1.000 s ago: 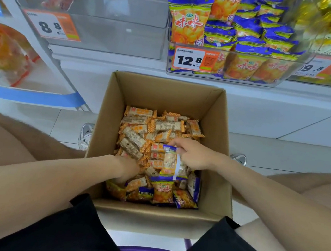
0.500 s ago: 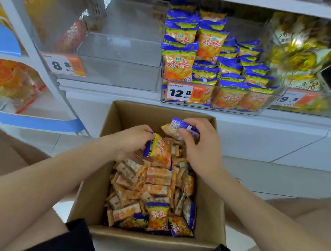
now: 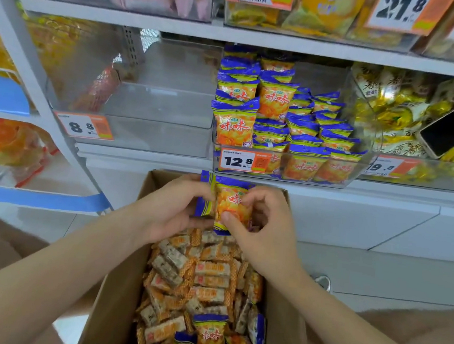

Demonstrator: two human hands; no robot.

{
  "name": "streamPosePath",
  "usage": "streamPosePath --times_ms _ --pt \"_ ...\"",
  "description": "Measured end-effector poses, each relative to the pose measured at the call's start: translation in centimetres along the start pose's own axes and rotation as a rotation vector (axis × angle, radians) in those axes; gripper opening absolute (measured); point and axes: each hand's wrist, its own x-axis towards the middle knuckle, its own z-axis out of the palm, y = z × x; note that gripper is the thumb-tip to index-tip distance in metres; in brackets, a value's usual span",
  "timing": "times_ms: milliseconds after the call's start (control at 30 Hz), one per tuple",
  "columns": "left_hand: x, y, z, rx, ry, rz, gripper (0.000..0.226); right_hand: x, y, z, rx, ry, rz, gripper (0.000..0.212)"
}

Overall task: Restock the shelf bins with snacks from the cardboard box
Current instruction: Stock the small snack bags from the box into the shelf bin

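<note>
Snack packets: two, orange with blue ends, held together above the far end of the cardboard box. Gripped from the left by the left hand, fingers curled round the blue edge. Pinched from the right by the right hand, thumb low on the front face, fingertips at the upper edge. Long axis upright, top seam toward the shelf.

Below the hands, inside the box: wrapped bars, with loose packets of the same kind at the near end.

Target bin, marked by the 12.8 price tag: directly ahead and higher, slightly to the right, holding stocked packets that stand upright in rows. Right hand nearer to the bin.

Judged next move: lift up and forward over the front wall, keeping the upright orientation to match the rows.
</note>
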Motion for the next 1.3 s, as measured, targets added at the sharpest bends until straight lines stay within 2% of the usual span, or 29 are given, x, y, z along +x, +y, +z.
streamPosePath --times_ms 67,133,233,367,500,567,600,700,833,967,1100,1300 --pt "-0.1 0.2 0.0 0.055 -0.015 0.043 0.050 0.5 -0.2 -0.1 0.136 -0.025 0.151 0.067" --pt "-0.2 0.5 0.0 0.071 0.001 0.077 0.054 0.9 -0.3 -0.3 0.249 -0.028 0.247 0.074" --pt "-0.3 1.0 0.2 0.158 0.044 0.166 0.045 1.5 -0.6 -1.2 0.278 0.062 0.269 0.058" --pt "-0.5 1.9 0.9 0.477 0.181 0.394 0.035 3.0 -2.8 -2.6 0.435 0.211 0.230 0.042" --pt "-0.5 3.3 1.7 0.483 0.198 0.506 0.021 6.4 -4.1 -4.3 0.426 0.185 0.217 0.040" --pt "-0.2 4.1 1.8 0.528 0.285 0.574 0.019 8.3 -4.3 -5.3 0.426 0.186 0.202 0.029" --pt "-0.1 4.5 1.8 0.535 0.328 0.602 0.018 9.3 -4.2 -5.9 0.406 0.203 0.172 0.028" --pt "0.3 5.4 2.1 0.520 0.362 0.636 0.019 12.5 -4.1 -7.4 0.209 0.258 0.021 0.044" --pt "0.8 6.2 2.3 0.582 0.328 0.681 0.033 17.3 -2.8 -8.6 -0.024 0.249 -0.014 0.043" --pt "1.2 7.1 2.4 0.627 0.352 0.732 0.033 20.3 -2.0 -9.2 -0.275 0.158 -0.038 0.047" --pt "1.6 7.8 2.4 0.604 0.389 0.734 0.034 21.6 -0.9 -7.6 -0.457 -0.026 0.013 0.052" --pt "3.2 8.1 2.7 0.586 0.404 0.716 0.036 22.6 -0.4 -6.4 -0.388 0.027 0.045 0.045"
